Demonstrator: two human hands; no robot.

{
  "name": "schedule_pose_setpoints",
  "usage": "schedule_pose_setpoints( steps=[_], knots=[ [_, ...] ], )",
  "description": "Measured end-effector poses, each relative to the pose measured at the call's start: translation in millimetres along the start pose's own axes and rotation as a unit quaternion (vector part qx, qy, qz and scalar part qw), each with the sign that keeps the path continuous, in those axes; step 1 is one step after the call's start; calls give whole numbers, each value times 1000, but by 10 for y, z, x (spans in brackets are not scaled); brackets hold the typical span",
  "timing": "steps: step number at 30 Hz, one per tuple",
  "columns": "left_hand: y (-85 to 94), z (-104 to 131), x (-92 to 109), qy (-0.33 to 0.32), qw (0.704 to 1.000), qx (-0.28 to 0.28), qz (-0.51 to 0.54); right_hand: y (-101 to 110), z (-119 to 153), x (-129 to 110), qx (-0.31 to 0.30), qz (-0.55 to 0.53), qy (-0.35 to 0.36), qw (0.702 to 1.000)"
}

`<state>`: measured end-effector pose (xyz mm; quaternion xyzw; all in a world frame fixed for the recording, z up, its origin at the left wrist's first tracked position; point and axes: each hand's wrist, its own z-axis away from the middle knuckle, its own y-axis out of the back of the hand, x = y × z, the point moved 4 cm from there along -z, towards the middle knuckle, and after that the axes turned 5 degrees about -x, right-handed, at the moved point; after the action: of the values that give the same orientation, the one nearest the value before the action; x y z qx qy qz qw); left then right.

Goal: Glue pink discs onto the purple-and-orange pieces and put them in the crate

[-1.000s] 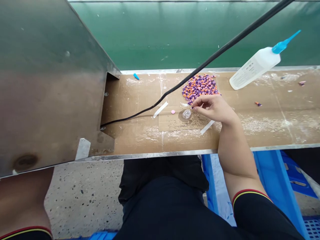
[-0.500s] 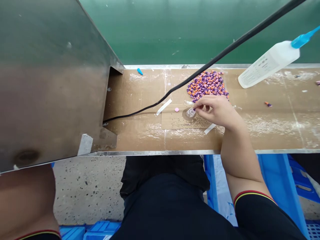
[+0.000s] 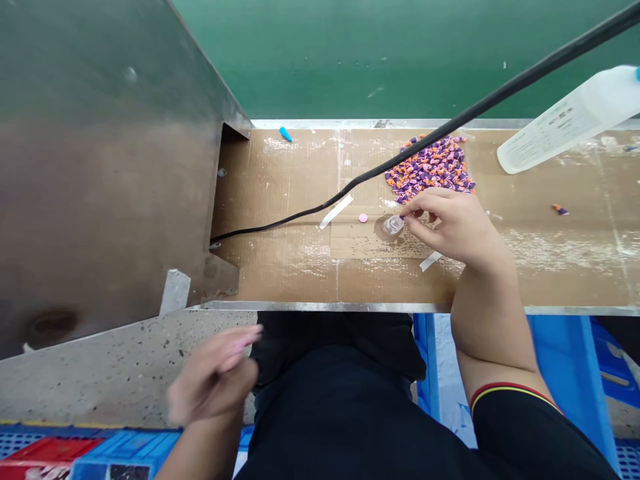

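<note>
In the head view, taking the small clear container (image 3: 393, 225) as the landmark, the right hand (image 3: 457, 227) reaches in from its right, thumb and forefinger pinched on a tiny purple piece (image 3: 402, 217) right at the container's rim; whether the piece touches the container cannot be told. Just beyond the container, on its far side and a little to the right, lies the pile of purple, pink and orange pieces (image 3: 430, 177). A pink disc (image 3: 363, 218) sits near it on the left, and one loose piece (image 3: 560, 209) lies well apart on the right, with the white bottle (image 3: 565, 127) farther back on that side. The left hand (image 3: 213, 377) is well apart from the container, nearer the body and to the left, off the table edge; its fingers are curled and something pink shows among them, but blur leaves its grip impossible to tell. The step in hand looks like bringing the pinched piece to the container's mouth; the next move seems to call for a light, steady pinch and small fingertip motion that does not tip the container.
</note>
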<state>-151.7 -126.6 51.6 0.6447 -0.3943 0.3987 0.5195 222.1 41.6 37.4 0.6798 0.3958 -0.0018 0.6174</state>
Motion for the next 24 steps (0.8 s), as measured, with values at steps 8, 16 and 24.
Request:
schedule_pose_setpoints(
  steps=[8,16,24],
  knots=[
    [-1483,-759,-100,229,885,-193,357,99,69,-99,174,0,-30,984],
    [-1801,-1283,28,220,865,-247,377,76,16,-144,137,-3,5,991],
    [-1955,-1378,-108,201,879,-188,388,-69,-35,-384,212,-58,1,976]
  ],
)
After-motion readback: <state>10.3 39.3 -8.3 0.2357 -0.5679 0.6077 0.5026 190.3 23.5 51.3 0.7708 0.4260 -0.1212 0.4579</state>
